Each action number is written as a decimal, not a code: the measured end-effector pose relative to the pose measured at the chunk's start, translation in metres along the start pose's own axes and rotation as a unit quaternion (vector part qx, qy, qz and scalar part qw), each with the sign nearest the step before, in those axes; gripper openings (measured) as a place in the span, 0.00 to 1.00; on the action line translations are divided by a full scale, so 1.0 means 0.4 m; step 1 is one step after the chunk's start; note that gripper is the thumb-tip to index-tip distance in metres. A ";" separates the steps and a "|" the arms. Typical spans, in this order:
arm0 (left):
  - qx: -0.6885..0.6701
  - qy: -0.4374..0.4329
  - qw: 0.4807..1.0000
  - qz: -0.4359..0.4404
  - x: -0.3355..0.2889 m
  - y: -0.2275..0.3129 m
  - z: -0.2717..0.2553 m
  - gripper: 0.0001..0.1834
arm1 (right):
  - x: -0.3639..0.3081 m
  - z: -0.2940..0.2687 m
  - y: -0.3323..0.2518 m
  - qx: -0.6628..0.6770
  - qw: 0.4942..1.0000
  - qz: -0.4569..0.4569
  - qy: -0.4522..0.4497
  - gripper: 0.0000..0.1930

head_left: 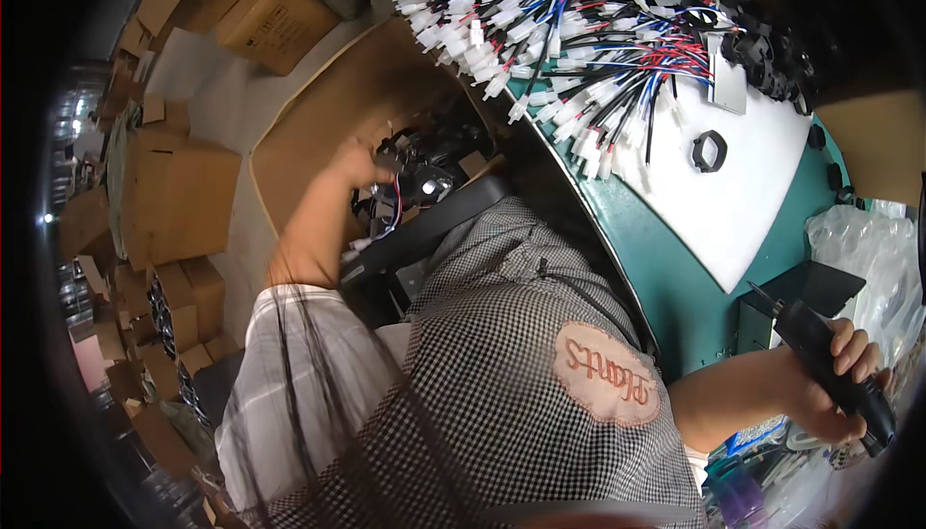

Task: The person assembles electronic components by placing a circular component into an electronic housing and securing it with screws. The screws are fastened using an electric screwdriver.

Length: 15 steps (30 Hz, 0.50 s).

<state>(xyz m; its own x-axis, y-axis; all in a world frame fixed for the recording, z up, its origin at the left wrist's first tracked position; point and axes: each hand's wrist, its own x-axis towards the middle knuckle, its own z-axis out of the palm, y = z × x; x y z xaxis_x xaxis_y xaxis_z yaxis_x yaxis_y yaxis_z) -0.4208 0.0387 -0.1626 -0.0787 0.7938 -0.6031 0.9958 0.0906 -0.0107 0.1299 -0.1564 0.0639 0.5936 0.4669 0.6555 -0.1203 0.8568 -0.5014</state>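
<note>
Down at the left, my left hand [355,164] reaches over an open cardboard box [299,134]. Its fingers close at the edge of a black part with wires [417,180], which lies among other dark parts; the fingertips are partly hidden. At the right, my right hand [830,384] wraps round a black electric screwdriver [820,351], its bit pointing up and left toward the table. A black hexagonal ring [709,151] lies on a white foam sheet [743,211]. Beyond it spreads a large bundle of wires with white connectors [588,56].
The green table [627,230] has its edge right in front of my apron. A dark box [801,293] and clear plastic bags [863,249] stand near the screwdriver. Several black rings [762,56] crowd the table's far right. Cardboard boxes [178,196] are stacked on the left.
</note>
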 end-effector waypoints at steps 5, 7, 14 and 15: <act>0.184 -0.062 0.981 -0.006 0.056 0.002 0.287 0.42 | -0.035 0.004 -0.005 -0.099 0.994 -0.020 0.044 0.33; 0.191 -0.106 0.976 0.002 0.050 0.038 0.272 0.42 | -0.039 0.016 -0.003 -0.121 0.990 -0.046 0.064 0.33; -0.231 0.462 0.838 0.173 0.030 0.141 -0.074 0.10 | -0.068 -0.002 0.053 -0.130 0.990 -0.007 0.061 0.34; -0.225 0.516 0.799 0.213 0.024 0.156 -0.153 0.11 | -0.069 -0.006 0.049 -0.133 0.989 -0.021 0.063 0.34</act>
<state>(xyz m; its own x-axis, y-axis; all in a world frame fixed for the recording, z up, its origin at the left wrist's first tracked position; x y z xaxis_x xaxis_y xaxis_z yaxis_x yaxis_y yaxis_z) -0.3623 0.0886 -0.1201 0.0346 0.8627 0.5045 0.8430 -0.2963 0.4489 0.1130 -0.1529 0.0345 0.6903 0.3873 0.6112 0.1091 0.7794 -0.6170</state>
